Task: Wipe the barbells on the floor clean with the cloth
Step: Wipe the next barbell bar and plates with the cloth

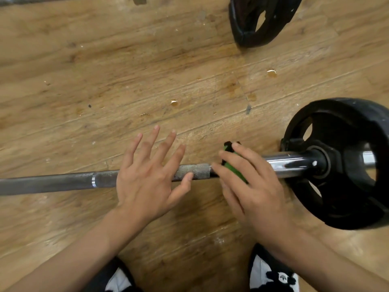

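Right hand (252,186) grips green cloth (235,170), fingers curved over it and holding it down on the barbell (52,183) right where the grey knurled section (200,171) meets the chrome sleeve (288,163). Cloth is mostly covered by the hand; only a green patch and a dark edge poke out above the fingertips. Cannot tell how far it wraps under the bar. Left hand (145,182) is spread flat, fingers straight and fanned apart, palm over the bar just left of the cloth, thumb tip lying on the knurled section. It holds nothing, and contact of the palm with the bar is not clear. Barbell lies on the wooden floor (105,70), running from the left edge across to the right, slightly tilted up to the right. A black weight plate (345,186) with cut-out grip holes sits on the sleeve at the right end, standing upright on the floor, near the right hand but not touching it. A second black plate (259,22) is at the top right, well apart from the hands, partly cut off. Floor is scuffed, with chips and stains. Two black-and-white shoes (117,279) (271,277) show at the bottom edge under the forearms.
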Motion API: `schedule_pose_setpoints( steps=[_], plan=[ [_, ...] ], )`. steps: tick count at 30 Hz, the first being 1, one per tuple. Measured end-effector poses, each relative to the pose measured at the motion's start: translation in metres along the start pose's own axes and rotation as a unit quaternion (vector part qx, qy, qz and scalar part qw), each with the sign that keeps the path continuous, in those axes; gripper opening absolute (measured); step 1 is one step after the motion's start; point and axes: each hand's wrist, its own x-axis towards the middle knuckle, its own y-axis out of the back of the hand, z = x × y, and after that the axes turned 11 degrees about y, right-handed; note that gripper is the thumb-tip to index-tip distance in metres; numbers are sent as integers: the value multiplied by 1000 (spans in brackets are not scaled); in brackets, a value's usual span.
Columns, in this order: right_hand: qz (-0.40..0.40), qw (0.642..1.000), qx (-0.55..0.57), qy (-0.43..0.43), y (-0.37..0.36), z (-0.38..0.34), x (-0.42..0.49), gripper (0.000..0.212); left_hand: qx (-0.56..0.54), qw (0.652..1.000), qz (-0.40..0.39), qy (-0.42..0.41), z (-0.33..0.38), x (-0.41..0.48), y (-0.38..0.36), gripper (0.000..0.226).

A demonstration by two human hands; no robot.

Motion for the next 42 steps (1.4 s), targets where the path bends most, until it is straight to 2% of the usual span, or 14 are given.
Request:
schedule_pose_setpoints(
  steps=[2, 6, 8, 11, 13, 16, 18, 22, 24, 29, 36, 42],
  plan=[
    [-6, 999, -26, 25, -2, 3, 2, 25, 2, 1000, -4, 7, -1, 5, 0, 63],
    [-32, 994, 42, -98, -9, 31, 55, 39, 0, 999, -24, 22, -2, 20, -1, 64],
    [-29, 993, 4, -116, -8, 24, 55, 36, -4, 999, -40, 23, -4, 26, 0, 65],
    [-45, 995, -60, -67, -10, -2, 30, 34, 2, 998, -51, 23, -7, 33, -1, 66],
    [-60, 996, -49, -39, -8, 11, 39, 34, 6, 998, -48, 27, -9, 40, -1, 67],
    [-66, 991, 3, -117, -8, 40, 74, 36, 12, 998, -54, 30, -11, 53, -2, 67],
    [-46, 988, -4, -146, -10, 35, 76, 36, 12, 998, -63, 30, -13, 59, -2, 66],
    [-28, 997, -44, -52, -14, 20, 47, 39, 19, 997, -61, 36, -15, 71, -4, 65],
    [-25, 998, -41, -41, -16, 33, 58, 39, 20, 997, -57, 39, -17, 76, -6, 66],
    [-60, 981, 61, -174, -15, 65, 109, 39, 15, 998, -53, 41, -20, 91, -8, 66],
    [4, 997, -72, 0, -35, 41, 65, 37, 26, 998, -44, 46, -26, 107, -14, 69],
    [4, 999, -13, -47, -28, 56, 109, 38, 29, 997, -38, 59, -28, 117, -17, 71]
  ],
)
